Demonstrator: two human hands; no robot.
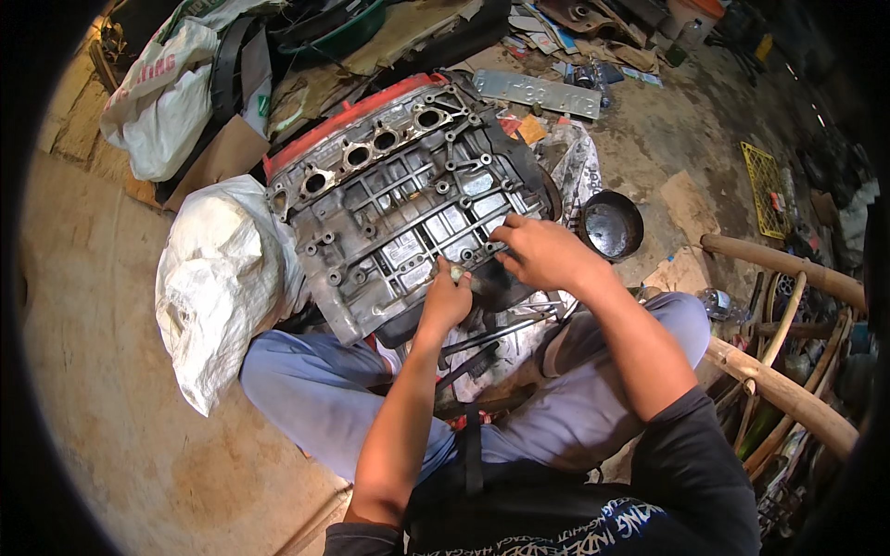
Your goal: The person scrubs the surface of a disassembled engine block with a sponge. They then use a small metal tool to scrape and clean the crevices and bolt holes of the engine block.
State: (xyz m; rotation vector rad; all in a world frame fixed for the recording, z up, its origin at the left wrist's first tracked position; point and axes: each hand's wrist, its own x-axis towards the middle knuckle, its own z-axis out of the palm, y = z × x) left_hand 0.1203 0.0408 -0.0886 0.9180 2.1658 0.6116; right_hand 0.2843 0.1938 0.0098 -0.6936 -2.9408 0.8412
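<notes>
An aluminium engine block with its cylinder head (410,208) lies on its side before me, a red cover (354,121) along its far edge. Four round ports show in a row below that cover. At the block's near edge, my left hand (446,300) pinches a small pale object (457,273) between thumb and finger; its kind is unclear. My right hand (546,251) is bent over the near right edge, fingertips at the casting. Whether they hold anything small I cannot tell. Below the hands, a dark rounded part (497,285) is partly hidden.
Long metal tools (500,330) and a black-bristled brush (480,361) lie between my legs. A round black pan (612,226) stands at right, near a bamboo frame (779,271). A white woven sack (215,278) sits at left. Behind the block lies an embossed metal plate (535,94).
</notes>
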